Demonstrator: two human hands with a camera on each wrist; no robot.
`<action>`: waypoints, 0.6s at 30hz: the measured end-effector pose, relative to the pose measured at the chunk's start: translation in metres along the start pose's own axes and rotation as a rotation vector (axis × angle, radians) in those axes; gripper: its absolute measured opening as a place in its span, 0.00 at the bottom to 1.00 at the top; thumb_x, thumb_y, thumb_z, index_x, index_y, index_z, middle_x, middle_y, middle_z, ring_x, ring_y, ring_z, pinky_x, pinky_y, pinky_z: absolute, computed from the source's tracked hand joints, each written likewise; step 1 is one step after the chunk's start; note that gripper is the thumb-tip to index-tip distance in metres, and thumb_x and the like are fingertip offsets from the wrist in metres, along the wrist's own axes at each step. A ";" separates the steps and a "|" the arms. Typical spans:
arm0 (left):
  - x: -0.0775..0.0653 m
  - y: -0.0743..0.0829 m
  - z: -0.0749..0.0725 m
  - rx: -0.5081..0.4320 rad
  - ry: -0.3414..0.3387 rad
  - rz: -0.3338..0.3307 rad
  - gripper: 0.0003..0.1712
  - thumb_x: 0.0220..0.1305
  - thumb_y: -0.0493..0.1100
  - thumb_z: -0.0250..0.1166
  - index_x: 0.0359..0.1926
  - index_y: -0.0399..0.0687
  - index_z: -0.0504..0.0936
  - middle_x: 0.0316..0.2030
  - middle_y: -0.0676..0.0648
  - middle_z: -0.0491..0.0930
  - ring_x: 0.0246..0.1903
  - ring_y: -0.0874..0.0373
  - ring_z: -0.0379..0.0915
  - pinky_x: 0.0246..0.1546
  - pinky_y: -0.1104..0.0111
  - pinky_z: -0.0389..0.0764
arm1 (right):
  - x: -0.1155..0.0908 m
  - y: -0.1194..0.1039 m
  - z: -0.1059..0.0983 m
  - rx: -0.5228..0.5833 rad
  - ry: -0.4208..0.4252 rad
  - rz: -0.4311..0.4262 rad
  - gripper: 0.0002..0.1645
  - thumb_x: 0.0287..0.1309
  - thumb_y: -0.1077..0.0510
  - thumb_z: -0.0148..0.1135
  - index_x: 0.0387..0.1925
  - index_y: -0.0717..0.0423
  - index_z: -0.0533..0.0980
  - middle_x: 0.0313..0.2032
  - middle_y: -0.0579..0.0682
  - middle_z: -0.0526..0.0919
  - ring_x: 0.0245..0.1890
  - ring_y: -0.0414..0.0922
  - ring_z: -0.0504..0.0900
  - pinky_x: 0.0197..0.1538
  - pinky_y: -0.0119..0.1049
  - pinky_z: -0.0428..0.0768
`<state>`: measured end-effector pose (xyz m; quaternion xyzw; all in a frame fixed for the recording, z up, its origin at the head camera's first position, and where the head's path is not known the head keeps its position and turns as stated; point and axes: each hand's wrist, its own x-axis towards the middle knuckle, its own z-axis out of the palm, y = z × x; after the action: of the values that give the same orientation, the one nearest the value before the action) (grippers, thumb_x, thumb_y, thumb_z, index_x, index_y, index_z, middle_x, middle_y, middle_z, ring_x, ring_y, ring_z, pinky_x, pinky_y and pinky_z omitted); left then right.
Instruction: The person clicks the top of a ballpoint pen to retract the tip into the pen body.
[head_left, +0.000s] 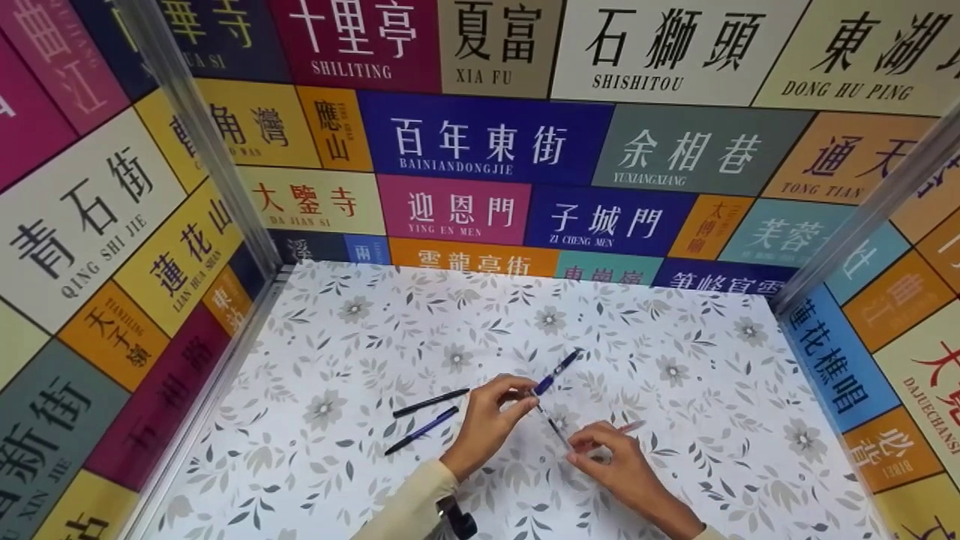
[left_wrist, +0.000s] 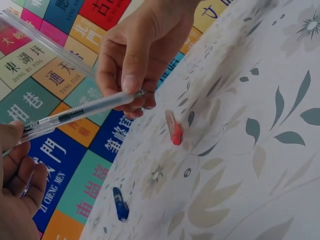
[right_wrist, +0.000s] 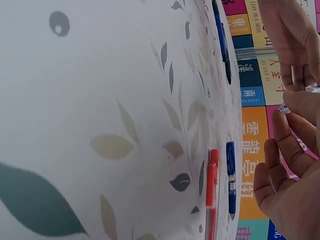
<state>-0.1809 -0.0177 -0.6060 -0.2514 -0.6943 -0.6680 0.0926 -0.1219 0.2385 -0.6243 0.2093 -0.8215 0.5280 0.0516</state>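
Note:
A clear-barrelled pen (head_left: 553, 424) with a dark printed band is stretched between my two hands above the table. My left hand (head_left: 491, 420) pinches its clear end between thumb and fingers. At the other, frosted end, my right hand (head_left: 611, 457) pinches the pen, and a small metal tip (left_wrist: 141, 92) sticks out by the thumb in the left wrist view. Beyond my left fingers lies a blue pen (head_left: 561, 369). A red pen (head_left: 631, 426) rests just past my right hand, partly hidden by it in the head view.
Left of my left hand, a black pen (head_left: 429, 403) and a dark blue pen (head_left: 421, 431) lie on the flower-patterned tabletop (head_left: 322, 465). Walls of colourful lettered panels (head_left: 480, 142) enclose the back and sides, with metal posts (head_left: 202, 135) at the corners.

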 end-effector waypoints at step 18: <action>0.006 0.011 0.017 -0.029 -0.039 -0.016 0.12 0.74 0.38 0.74 0.56 0.46 0.89 0.50 0.48 0.89 0.48 0.54 0.88 0.57 0.60 0.87 | -0.007 -0.014 0.027 0.218 -0.055 0.127 0.07 0.66 0.68 0.75 0.44 0.61 0.86 0.38 0.50 0.89 0.38 0.38 0.86 0.46 0.36 0.84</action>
<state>-0.1777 -0.0004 -0.5950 -0.2603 -0.6883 -0.6735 0.0699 -0.1060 0.2119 -0.6266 0.1757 -0.7718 0.6105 -0.0276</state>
